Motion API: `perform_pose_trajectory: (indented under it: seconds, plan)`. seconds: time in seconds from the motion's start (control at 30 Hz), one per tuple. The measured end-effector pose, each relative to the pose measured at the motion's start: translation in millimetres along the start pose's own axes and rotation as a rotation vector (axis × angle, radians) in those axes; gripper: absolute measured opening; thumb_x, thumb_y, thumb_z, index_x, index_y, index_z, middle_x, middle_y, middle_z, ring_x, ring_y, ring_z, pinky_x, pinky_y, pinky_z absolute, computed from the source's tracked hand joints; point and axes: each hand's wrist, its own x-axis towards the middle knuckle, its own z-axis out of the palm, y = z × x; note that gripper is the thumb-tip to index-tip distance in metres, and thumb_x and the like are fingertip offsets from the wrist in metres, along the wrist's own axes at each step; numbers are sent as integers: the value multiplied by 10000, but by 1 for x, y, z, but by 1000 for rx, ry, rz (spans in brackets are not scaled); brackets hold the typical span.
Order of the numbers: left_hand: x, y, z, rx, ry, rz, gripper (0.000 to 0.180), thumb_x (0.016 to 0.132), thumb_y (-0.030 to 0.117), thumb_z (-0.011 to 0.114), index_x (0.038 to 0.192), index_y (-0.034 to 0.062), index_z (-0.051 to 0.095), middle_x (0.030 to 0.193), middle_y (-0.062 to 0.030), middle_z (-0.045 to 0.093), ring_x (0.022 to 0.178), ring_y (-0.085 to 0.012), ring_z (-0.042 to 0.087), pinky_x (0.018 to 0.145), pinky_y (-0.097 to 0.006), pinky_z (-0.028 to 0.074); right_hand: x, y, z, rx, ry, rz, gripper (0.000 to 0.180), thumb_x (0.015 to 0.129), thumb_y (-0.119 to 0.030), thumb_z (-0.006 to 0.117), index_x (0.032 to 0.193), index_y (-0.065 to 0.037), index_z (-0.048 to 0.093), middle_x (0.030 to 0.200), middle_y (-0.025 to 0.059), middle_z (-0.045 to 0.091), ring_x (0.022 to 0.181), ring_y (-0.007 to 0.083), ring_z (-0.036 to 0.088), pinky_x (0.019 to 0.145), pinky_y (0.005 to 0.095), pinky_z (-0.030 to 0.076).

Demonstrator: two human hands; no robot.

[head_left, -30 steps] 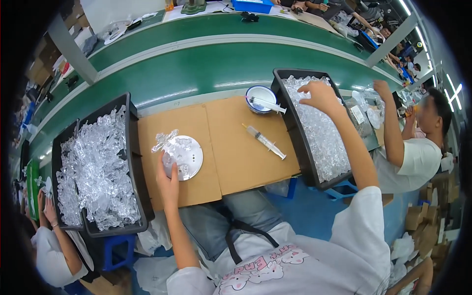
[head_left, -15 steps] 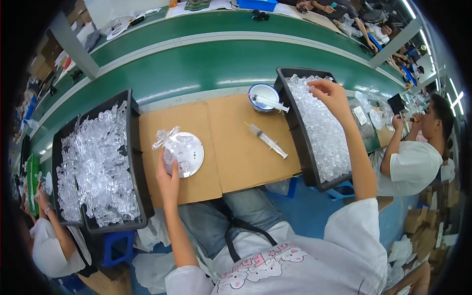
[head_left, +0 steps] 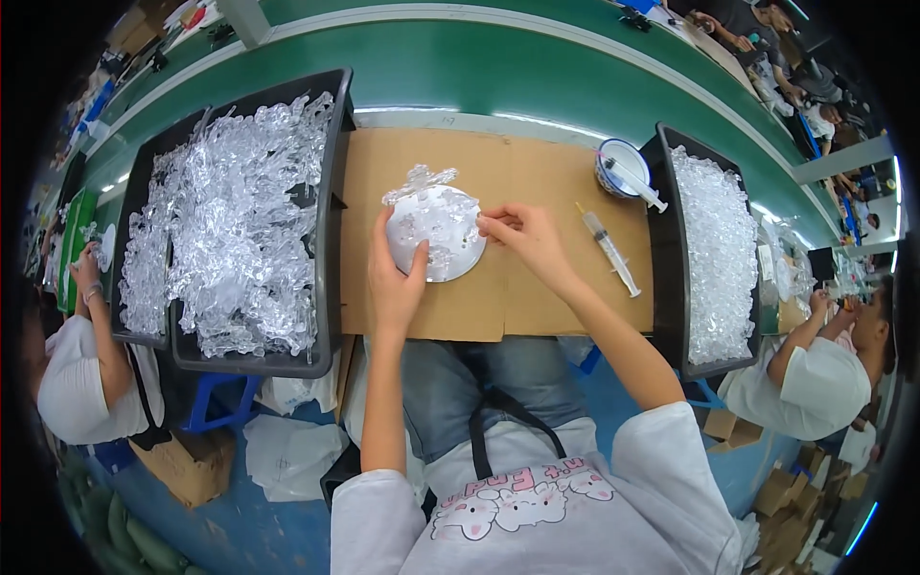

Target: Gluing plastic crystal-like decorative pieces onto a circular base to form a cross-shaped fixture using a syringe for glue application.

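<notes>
A white round disc with small holes lies on the cardboard in front of me. Over its left part sits a branching clear plastic part, its upper end sticking out past the rim. My left hand is closed on the clear part at the disc's left side, thumb over the disc's face. My right hand pinches at the disc's right edge; a small clear piece seems to be in the fingertips, mostly hidden. To the right, a syringe with a yellowish tip rests on the cardboard.
Black bins flank the cardboard: the left bin is heaped with clear branching parts, the right bin with small clear pieces. A blue-and-white bowl holds another syringe. Co-workers sit on both sides.
My right hand has come from the right bin over to the disc's right edge, its fingers now pinched. My left hand stays at the disc. The whole view has shifted.
</notes>
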Motion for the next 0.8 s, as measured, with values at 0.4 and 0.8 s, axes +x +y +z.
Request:
perform_pose_trajectory:
  seconds: [0.4, 0.8]
  plan:
    - [9, 31, -5, -217, 100, -65, 700, 777, 133, 694, 1360, 14, 324, 1355, -174, 392, 1217, -339, 407, 998, -406, 341, 13, -5, 13, -470, -96, -66, 220, 808, -188, 662, 882, 19, 673, 758, 116, 681, 690, 164, 659, 650, 278, 509]
    - [22, 70, -13, 560, 61, 310, 329, 764, 208, 709, 1079, 302, 688, 1518, -112, 205, 1397, -425, 10, 1020, -631, -104, -73, 1, -71, -721, 459, -310, 360, 738, -142, 718, 1087, -97, 641, 922, 94, 648, 839, 233, 607, 736, 328, 485]
